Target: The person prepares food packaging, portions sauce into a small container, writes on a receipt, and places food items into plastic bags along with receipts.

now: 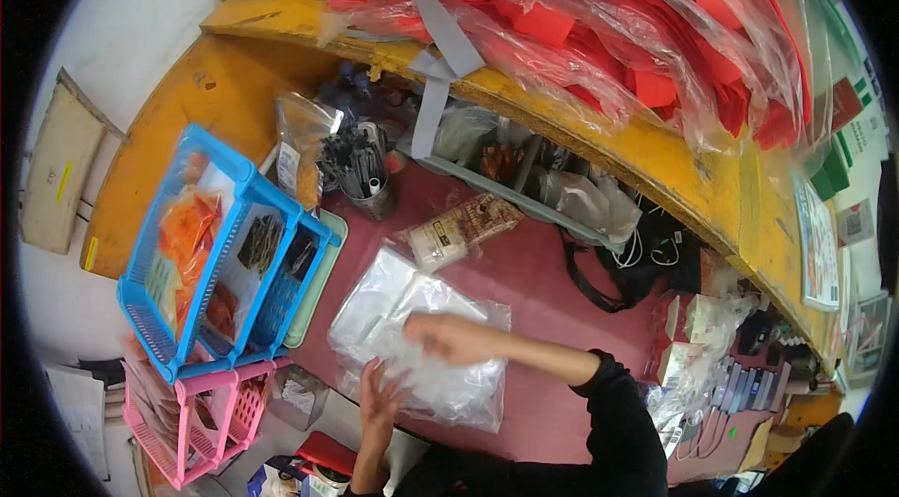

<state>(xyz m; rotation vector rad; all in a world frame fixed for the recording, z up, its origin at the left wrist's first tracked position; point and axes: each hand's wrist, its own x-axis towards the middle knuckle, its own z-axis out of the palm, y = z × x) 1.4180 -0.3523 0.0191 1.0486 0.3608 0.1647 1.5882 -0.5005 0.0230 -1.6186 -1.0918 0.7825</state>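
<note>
A stack of clear plastic bags (478, 394) lies on the dark red tabletop in front of me. My right hand (442, 338) is over the middle of the bags, blurred, so its fingers do not show clearly. At the near left edge of the bags is my left hand (379, 403), fingers spread apart and nothing visible in them. Just beyond the bags lies a printed packet (462, 231) in clear wrap, touched by neither hand.
Blue stacked baskets (239, 181) with packets stand left, above a pink basket (211, 422). A mesh cup (375, 204) of dark pens and a divided tray (515, 193) sit at the back. Overhead, a yellow shelf (562, 113) holds bagged red material (599, 29).
</note>
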